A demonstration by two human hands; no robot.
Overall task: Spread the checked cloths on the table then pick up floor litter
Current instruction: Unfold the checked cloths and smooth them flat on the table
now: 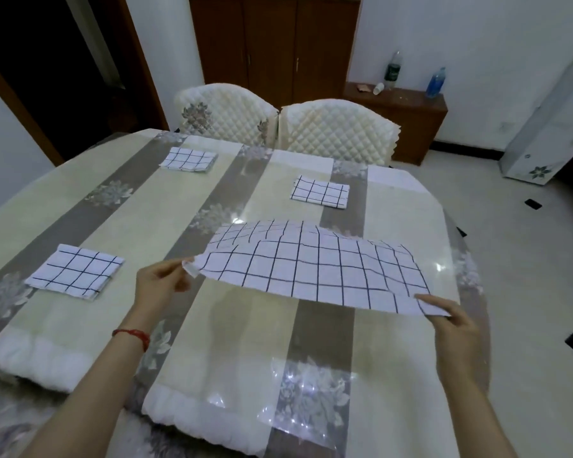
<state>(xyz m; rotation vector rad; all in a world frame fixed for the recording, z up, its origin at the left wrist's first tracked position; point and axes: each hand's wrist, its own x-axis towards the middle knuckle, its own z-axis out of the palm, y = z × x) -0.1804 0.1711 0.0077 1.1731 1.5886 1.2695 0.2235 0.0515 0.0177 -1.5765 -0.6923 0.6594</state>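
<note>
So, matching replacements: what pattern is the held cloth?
White cloth with a thin dark grid, clearest in the head view.

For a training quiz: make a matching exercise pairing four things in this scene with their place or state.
Things:
1. Open cloth
2. Near-left cloth
3. Blue bottle
4. Wristband

Places or states:
A. On the side cabinet
B. On the left arm
C. Held by both hands, left and right
D. Folded on the table

Pairs: 1-C, 2-D, 3-A, 4-B

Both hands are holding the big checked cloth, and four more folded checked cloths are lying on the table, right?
Not four, three. The head view shows three folded cloths lying on the table, while the left hand and right hand hold the big checked cloth.
</note>
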